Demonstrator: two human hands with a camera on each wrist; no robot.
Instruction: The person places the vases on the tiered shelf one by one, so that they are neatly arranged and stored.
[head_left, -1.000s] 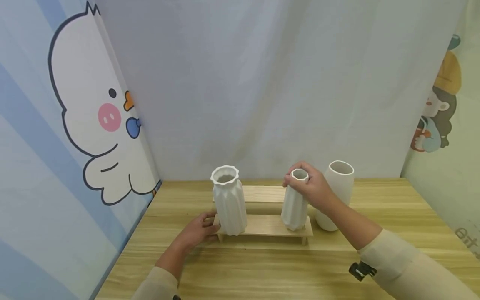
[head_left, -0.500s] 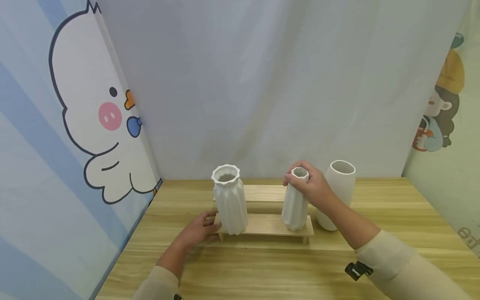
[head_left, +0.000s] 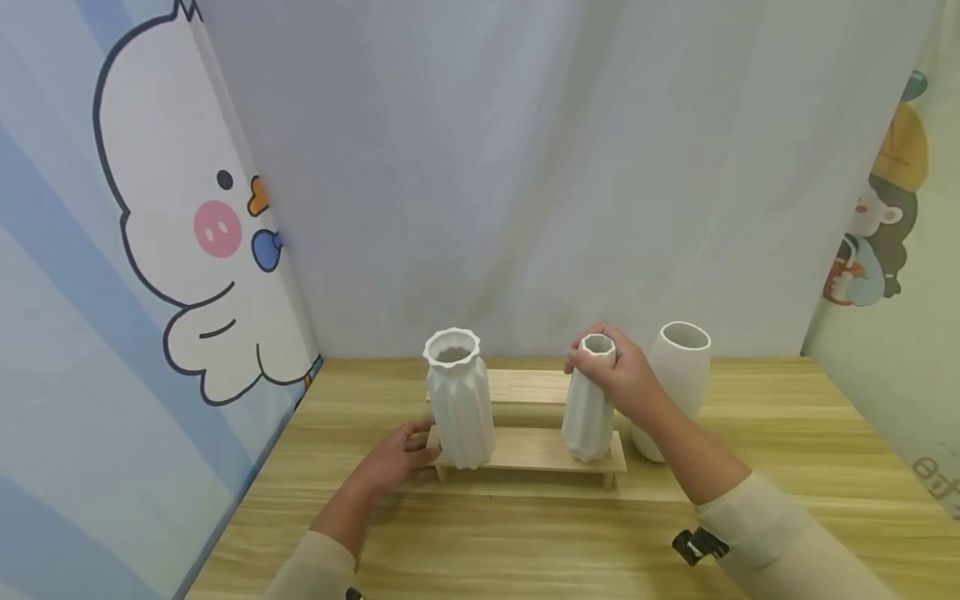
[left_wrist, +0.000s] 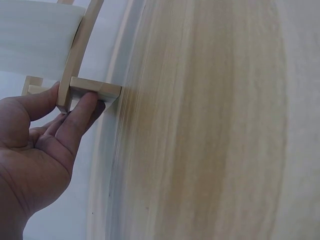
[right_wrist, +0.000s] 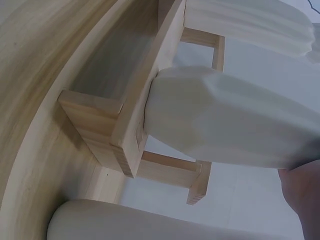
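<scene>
Slim vase (head_left: 587, 421) in my right hand (head_left: 626, 379), wooden stand (head_left: 525, 448) in my left (head_left: 396, 460)

Right hand: fingers and thumb curled round the slim vase's neck, just under the rim. Vase is white, faceted, upright, mouth up, base touching the right end of the stand's front board. Left hand: pinching the left end of that same board, thumb one side, fingers the other, clear in the left wrist view.

Fluted vase (head_left: 461, 421), white, wider, scalloped rim, upright on the front board's left part, just beside my left hand. Rear board (head_left: 525, 386) runs behind, partly hidden by both vases. Smooth vase (head_left: 678, 362), white, upright on the table (head_left: 525, 546), just right of the stand, partly behind my right wrist. Beige sleeves (head_left: 780, 533) on me, black clip (head_left: 699, 546) at the right cuff. Pale curtain (head_left: 525, 167) at back; cartoon bird (head_left: 172, 158) on the left wall, cartoon figure (head_left: 873, 212) on the right.
</scene>
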